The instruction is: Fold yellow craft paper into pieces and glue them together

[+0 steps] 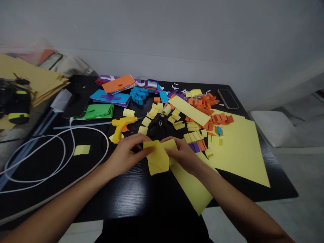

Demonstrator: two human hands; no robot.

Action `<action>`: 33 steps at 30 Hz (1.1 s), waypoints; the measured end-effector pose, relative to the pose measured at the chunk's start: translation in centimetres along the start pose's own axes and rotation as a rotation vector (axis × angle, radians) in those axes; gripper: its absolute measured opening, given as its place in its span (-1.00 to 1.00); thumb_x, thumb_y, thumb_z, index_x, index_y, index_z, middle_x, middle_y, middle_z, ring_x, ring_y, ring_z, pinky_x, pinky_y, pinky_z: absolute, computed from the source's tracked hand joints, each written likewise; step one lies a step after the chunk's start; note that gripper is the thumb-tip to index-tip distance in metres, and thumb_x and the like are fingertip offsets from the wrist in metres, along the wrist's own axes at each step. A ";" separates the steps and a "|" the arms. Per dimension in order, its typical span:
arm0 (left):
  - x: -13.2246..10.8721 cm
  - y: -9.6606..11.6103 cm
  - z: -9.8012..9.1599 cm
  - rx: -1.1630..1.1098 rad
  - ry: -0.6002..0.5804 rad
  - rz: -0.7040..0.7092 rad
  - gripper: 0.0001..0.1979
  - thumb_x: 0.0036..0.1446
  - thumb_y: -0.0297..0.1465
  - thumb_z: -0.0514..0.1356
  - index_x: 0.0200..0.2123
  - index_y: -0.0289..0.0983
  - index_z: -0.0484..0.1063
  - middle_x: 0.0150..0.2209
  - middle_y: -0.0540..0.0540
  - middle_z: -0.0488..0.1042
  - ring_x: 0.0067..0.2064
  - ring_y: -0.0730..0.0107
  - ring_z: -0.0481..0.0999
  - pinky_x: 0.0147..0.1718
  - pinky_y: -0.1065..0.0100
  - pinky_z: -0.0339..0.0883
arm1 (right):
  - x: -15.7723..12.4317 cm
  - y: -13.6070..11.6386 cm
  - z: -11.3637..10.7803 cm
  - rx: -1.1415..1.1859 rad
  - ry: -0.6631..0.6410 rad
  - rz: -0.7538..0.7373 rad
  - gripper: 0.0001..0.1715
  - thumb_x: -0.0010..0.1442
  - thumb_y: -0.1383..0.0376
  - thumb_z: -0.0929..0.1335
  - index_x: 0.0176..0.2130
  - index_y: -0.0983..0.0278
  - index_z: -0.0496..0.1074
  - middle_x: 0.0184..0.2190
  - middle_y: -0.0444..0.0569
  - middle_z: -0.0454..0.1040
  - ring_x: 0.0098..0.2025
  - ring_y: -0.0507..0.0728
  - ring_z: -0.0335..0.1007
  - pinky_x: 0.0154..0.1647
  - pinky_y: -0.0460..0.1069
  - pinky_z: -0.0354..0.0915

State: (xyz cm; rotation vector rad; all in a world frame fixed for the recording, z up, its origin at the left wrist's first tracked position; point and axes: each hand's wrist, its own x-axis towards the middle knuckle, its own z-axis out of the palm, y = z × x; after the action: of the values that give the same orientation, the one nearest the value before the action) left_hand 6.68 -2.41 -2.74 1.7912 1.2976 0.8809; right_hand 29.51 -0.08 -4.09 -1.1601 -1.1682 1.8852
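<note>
Between my two hands, above the table's near edge, is a folded piece of yellow paper (pixel 158 158). My left hand (pixel 130 152) pinches its left side, thumb on top. On the other side my right hand (pixel 183 152) grips the paper's right part, its fingers partly hidden behind it. Black-handled scissors (pixel 157 128) lie just beyond the hands. A yellow hot glue gun (pixel 121 126) rests on its side past my left hand. Under my right forearm, a yellow sheet (pixel 193 185) hangs over the table edge. Several small folded yellow pieces (pixel 193 136) lie around the scissors.
Larger yellow sheets (pixel 240 152) cover the right side, with orange folded pieces (pixel 205 104) and a phone (pixel 228 98) beyond. Blue (pixel 111 98), green (pixel 97 111) and orange paper stacks (pixel 120 83) stand at the back left. A white cable (pixel 103 135) loops across the left.
</note>
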 end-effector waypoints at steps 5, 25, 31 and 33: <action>-0.1 -0.2 0.1 -0.026 -0.043 -0.055 -0.80 0.27 -0.21 0.27 -0.23 -0.24 0.55 -0.40 -0.01 0.54 -0.42 0.39 0.50 -0.50 0.43 0.32 | 0.0 0.2 -0.2 0.017 -0.040 0.028 -0.61 -0.02 0.14 0.60 -0.20 0.23 0.59 -0.36 -0.11 0.58 -0.38 0.05 0.44 -0.37 -0.07 0.32; -0.3 0.4 -0.5 0.074 -0.086 0.272 -0.88 0.23 -0.55 0.24 -0.22 -0.23 0.50 -0.27 -0.04 0.53 -0.31 0.46 0.51 -0.31 0.43 0.40 | -0.8 -0.4 -0.3 -0.128 -0.311 -0.215 -0.65 0.20 0.27 0.49 0.01 0.18 0.55 -0.02 -0.01 0.62 0.01 0.16 0.57 0.05 0.06 0.43; -0.5 0.6 -0.5 0.122 -0.063 0.318 -0.90 0.25 -0.54 0.23 -0.20 -0.24 0.47 -0.28 -0.03 0.53 -0.35 0.47 0.50 -0.36 0.44 0.40 | -1.1 -1.0 -0.4 -0.245 -0.209 -0.240 -0.81 0.23 0.27 0.39 -0.16 0.22 0.61 -0.33 -0.09 0.60 -0.33 0.06 0.45 -0.35 -0.06 0.31; -0.6 0.6 -0.4 0.133 -0.067 0.325 -0.91 0.27 -0.52 0.22 -0.19 -0.23 0.47 -0.29 -0.02 0.53 -0.35 0.46 0.51 -0.37 0.44 0.40 | -1.0 -1.0 -0.1 -0.301 -0.144 -0.246 -0.83 0.24 0.21 0.41 -0.25 0.25 0.60 -0.40 -0.10 0.56 -0.39 0.04 0.40 -0.41 -0.07 0.25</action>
State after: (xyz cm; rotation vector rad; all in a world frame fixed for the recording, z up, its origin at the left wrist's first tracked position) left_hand 6.46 -3.01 -2.10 2.1588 1.0592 0.9149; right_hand 30.09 -0.49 -2.85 -0.9898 -1.6393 1.6662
